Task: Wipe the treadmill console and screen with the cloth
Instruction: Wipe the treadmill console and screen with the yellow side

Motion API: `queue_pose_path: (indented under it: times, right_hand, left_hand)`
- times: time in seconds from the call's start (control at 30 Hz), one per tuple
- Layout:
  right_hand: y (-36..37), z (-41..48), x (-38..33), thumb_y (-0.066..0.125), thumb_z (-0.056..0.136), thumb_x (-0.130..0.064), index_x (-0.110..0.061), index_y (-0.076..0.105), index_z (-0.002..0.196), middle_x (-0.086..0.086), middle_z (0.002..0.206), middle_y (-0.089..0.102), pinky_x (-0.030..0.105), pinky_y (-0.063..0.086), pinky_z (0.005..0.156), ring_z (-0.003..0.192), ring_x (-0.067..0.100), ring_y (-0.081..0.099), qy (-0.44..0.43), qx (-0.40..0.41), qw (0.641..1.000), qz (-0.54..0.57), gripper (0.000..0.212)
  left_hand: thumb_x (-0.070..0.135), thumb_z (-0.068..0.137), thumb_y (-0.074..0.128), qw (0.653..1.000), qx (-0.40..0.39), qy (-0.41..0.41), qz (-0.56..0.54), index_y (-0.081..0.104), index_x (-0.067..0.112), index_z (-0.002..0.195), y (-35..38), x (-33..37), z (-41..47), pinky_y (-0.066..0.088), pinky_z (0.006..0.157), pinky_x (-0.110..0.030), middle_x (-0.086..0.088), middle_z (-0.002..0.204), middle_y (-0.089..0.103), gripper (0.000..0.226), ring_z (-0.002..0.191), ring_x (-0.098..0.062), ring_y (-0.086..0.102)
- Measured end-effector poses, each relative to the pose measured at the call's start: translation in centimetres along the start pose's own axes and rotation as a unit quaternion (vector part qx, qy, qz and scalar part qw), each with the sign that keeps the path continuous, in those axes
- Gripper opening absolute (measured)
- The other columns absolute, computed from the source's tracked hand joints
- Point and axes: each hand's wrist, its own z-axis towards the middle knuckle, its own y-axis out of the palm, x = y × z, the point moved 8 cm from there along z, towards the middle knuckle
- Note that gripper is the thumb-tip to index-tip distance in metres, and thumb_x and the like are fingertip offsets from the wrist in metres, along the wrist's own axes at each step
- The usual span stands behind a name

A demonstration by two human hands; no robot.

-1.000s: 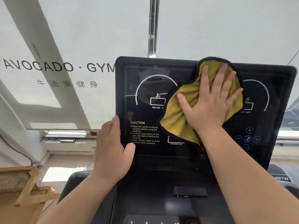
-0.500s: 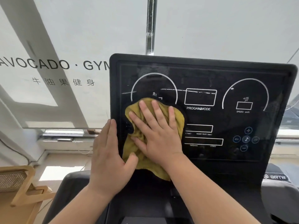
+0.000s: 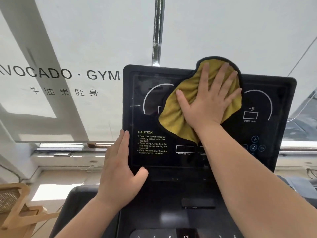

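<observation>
The black treadmill screen [image 3: 267, 93] stands upright in front of me, with white dial outlines and a CAUTION text at its lower left. A yellow cloth with a dark edge [image 3: 178, 110] lies flat against the screen's upper middle, reaching over its top edge. My right hand [image 3: 208, 100] presses on the cloth with fingers spread. My left hand [image 3: 120, 174] grips the screen's lower left edge, thumb on the front. Below the screen the dark console deck [image 3: 164, 215] shows a small slot and a row of number keys.
A frosted window [image 3: 77, 40] with "AVOCADO · GYM" lettering fills the background, with a metal cord [image 3: 157, 31] hanging above the screen. A wooden chair [image 3: 15, 208] stands at the lower left. A grey part of another machine [image 3: 301, 184] sits at the right.
My right hand has swept the cloth from the screen's lower left up to its upper middle. The CAUTION text is uncovered again. My left hand stays on the left edge.
</observation>
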Motion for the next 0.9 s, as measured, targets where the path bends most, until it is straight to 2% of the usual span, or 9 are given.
queue_pose_path:
  times: [0.07, 0.17, 0.3, 0.37, 0.43, 0.53, 0.67, 0.77, 0.9]
  right_hand:
    - [0.3, 0.1, -4.3, 0.022, 0.090, -0.083, -0.030, -0.002, 0.164, 0.019, 0.171, -0.008, 0.075, -0.004, 0.118, 0.155, 0.047, -0.010, -0.062, -0.008, 0.998, -0.018, 0.094]
    - [1.4, -2.0, -9.7, 0.023, 0.096, -0.075, -0.032, 0.001, 0.164, 0.017, 0.172, -0.005, 0.073, -0.007, 0.119, 0.156, 0.045, -0.008, -0.192, -0.015, 0.980, -0.045, 0.084]
    - [2.5, -5.7, -10.0, 0.033, 0.100, -0.068, -0.035, 0.012, 0.164, 0.010, 0.173, 0.004, 0.067, 0.001, 0.123, 0.158, 0.038, -0.001, -0.334, -0.023, 0.940, -0.064, 0.075]
    - [2.6, -6.4, -7.0, 0.036, 0.099, -0.070, -0.035, 0.014, 0.164, 0.007, 0.173, 0.005, 0.064, 0.002, 0.125, 0.159, 0.035, -0.001, -0.352, -0.021, 0.933, -0.077, 0.077]
    - [2.4, -6.0, -2.4, 0.036, 0.095, -0.075, -0.034, 0.014, 0.164, 0.009, 0.173, 0.002, 0.064, 0.001, 0.125, 0.159, 0.036, -0.002, -0.295, -0.015, 0.952, -0.081, 0.083]
    - [1.5, -4.2, 3.4, 0.031, 0.089, -0.083, -0.031, 0.003, 0.164, 0.016, 0.172, -0.008, 0.066, -0.004, 0.123, 0.157, 0.041, -0.010, -0.112, -0.028, 0.992, -0.054, 0.096]
    - [1.0, -2.5, 0.4, 0.025, 0.089, -0.085, -0.022, -0.011, 0.163, 0.026, 0.167, -0.019, 0.073, -0.004, 0.119, 0.153, 0.050, -0.017, 0.057, -0.031, 0.998, 0.014, 0.104]
    - [1.7, -3.3, -7.5, 0.023, 0.090, -0.083, -0.025, -0.006, 0.164, 0.021, 0.169, -0.015, 0.073, -0.009, 0.118, 0.154, 0.047, -0.015, -0.077, -0.030, 0.997, -0.005, 0.099]
    - [3.8, -7.3, -14.1, 0.033, 0.093, -0.078, -0.031, 0.008, 0.165, 0.009, 0.173, -0.002, 0.070, -0.003, 0.120, 0.158, 0.038, -0.007, -0.324, -0.052, 0.943, -0.057, 0.090]
  left_hand:
    - [0.038, 0.073, 0.058, 0.999, -0.006, -0.007, -0.034, 0.009, 0.033, 0.161, -0.4, -0.4, -0.2, 0.005, 0.116, -0.009, 0.017, 0.165, 0.019, 0.101, 0.152, -0.006, 0.015]
    - [0.038, 0.074, 0.061, 0.996, -0.006, -0.017, -0.082, 0.012, 0.038, 0.159, -1.2, -1.0, -0.4, 0.035, 0.119, -0.037, 0.025, 0.156, 0.027, 0.098, 0.147, -0.003, 0.028]
    - [0.037, 0.076, 0.064, 0.996, -0.006, -0.024, -0.082, 0.015, 0.035, 0.160, -1.4, -0.9, -0.5, 0.028, 0.121, -0.033, 0.018, 0.160, 0.031, 0.097, 0.148, -0.004, 0.029]
    - [0.030, 0.081, 0.069, 0.996, -0.002, -0.027, -0.082, 0.018, 0.034, 0.160, -1.3, -1.1, -0.5, 0.027, 0.118, -0.028, 0.018, 0.160, 0.032, 0.095, 0.148, -0.003, 0.029]
    - [0.028, 0.082, 0.069, 0.995, -0.002, -0.029, -0.092, 0.021, 0.035, 0.159, -1.3, -1.4, -0.3, 0.029, 0.115, -0.026, 0.021, 0.158, 0.034, 0.092, 0.146, -0.001, 0.033]
    - [0.034, 0.081, 0.057, 0.990, 0.002, -0.043, -0.131, 0.025, 0.036, 0.158, -1.6, -1.9, 0.0, 0.033, 0.115, -0.027, 0.025, 0.156, 0.037, 0.083, 0.143, 0.007, 0.035]
    - [0.039, 0.084, 0.044, 0.982, 0.014, -0.050, -0.180, 0.030, 0.034, 0.156, -1.7, -1.8, 0.0, 0.029, 0.120, -0.028, 0.025, 0.153, 0.041, 0.074, 0.141, 0.012, 0.035]
    - [0.048, 0.082, 0.037, 0.981, 0.021, -0.045, -0.190, 0.032, 0.032, 0.156, -1.7, -1.5, -0.1, 0.031, 0.118, -0.027, 0.022, 0.154, 0.043, 0.076, 0.141, 0.009, 0.037]
    - [0.046, 0.082, 0.037, 0.981, 0.049, -0.045, -0.181, 0.036, 0.027, 0.156, -1.9, -1.6, 0.2, 0.036, 0.114, -0.026, 0.018, 0.152, 0.048, 0.076, 0.139, 0.006, 0.042]
